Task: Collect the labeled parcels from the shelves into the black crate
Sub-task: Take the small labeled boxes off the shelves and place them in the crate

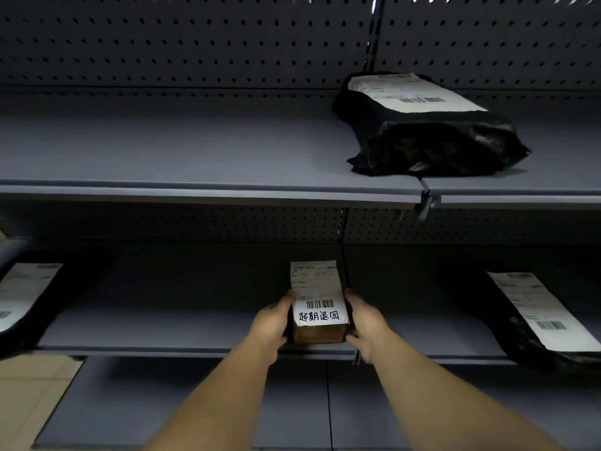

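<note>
A small brown cardboard parcel (318,333) with a white barcode label and handwritten black characters sits at the front of the middle shelf (162,333). My left hand (271,322) grips its left side and my right hand (366,323) grips its right side. A black plastic parcel (432,141) with a white label lies on the upper shelf (195,151) at the right. Another black labeled parcel (546,320) rests on the middle shelf at the far right, and a third (22,294) at the far left. The black crate is out of view.
Grey metal shelving with a perforated back panel (195,43) fills the view. A lower shelf (162,402) extends beneath my arms. Tan floor tiles (29,402) show at the lower left. A shelf bracket (426,203) juts out at the upper shelf's joint.
</note>
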{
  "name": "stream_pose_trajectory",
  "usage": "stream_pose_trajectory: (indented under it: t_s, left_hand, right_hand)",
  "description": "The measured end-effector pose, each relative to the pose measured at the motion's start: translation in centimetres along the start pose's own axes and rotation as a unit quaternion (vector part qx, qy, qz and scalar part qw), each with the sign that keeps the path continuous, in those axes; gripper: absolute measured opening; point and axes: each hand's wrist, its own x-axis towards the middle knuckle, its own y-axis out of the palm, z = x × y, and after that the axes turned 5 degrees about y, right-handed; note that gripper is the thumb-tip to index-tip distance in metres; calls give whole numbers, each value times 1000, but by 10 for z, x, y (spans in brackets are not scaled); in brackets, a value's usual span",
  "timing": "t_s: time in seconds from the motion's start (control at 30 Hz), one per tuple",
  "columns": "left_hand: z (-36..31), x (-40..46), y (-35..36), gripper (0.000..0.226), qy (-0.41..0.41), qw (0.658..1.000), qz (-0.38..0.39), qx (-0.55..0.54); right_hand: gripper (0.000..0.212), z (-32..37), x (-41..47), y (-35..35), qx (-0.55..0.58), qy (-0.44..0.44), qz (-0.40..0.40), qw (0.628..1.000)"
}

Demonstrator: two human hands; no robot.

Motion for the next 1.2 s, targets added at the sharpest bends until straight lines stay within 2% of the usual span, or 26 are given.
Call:
stream_pose_trajectory:
  t_s: [0.27, 0.5, 0.6, 1.2]
  left_hand:
    - [3, -3, 3, 31, 23, 999, 14, -26]
    - [-2, -22, -6, 25, 57, 997, 43, -41]
    - [-4, -38, -10, 20, 71, 995, 52, -43]
    - [-15, -103, -14, 23, 75, 991, 110, 25]
  right_hand:
    - [25, -5, 1, -3, 18, 1, 47, 999]
    - [37, -3, -24, -8, 35, -21, 84, 996]
    - [35, -2, -43, -12, 45, -25, 109, 993]
    - [24, -24, -119, -39, 61, -55, 88, 993]
